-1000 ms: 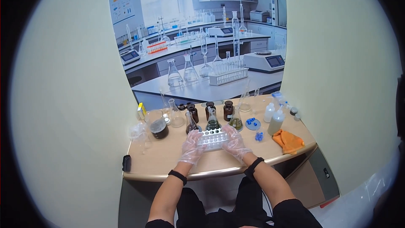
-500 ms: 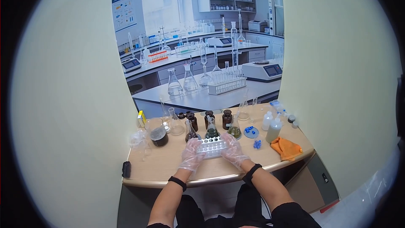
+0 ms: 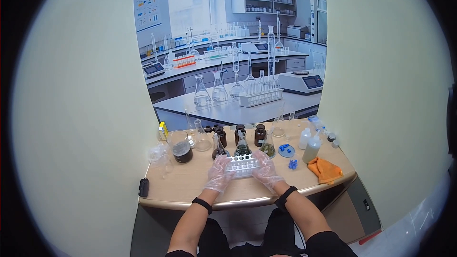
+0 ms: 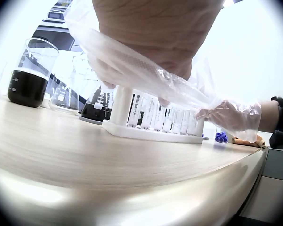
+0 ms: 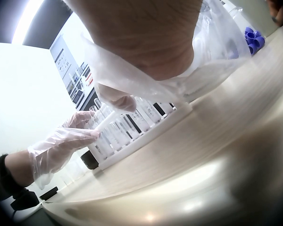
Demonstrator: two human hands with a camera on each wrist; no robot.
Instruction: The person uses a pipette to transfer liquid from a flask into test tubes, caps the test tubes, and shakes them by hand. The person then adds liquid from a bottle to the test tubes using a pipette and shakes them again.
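A white test tube rack stands near the front middle of the table, holding several clear test tubes. My gloved left hand grips its left end, and my gloved right hand grips the right end. In both wrist views the rack's base sits on the tabletop. Close behind it are three conical flasks: one with dark liquid, one with dark green liquid and one with olive liquid. Thin clear plastic gloves cover both hands.
At left stands a beaker of dark liquid. Brown bottles line the back. Toward the right are a dish of blue pieces, a blue cluster, plastic bottles and an orange cloth. A black object is at the left edge.
The head view has tilted and shifted slightly. Both hands keep hold of the rack's ends, and it stays in about the same place before the flasks.
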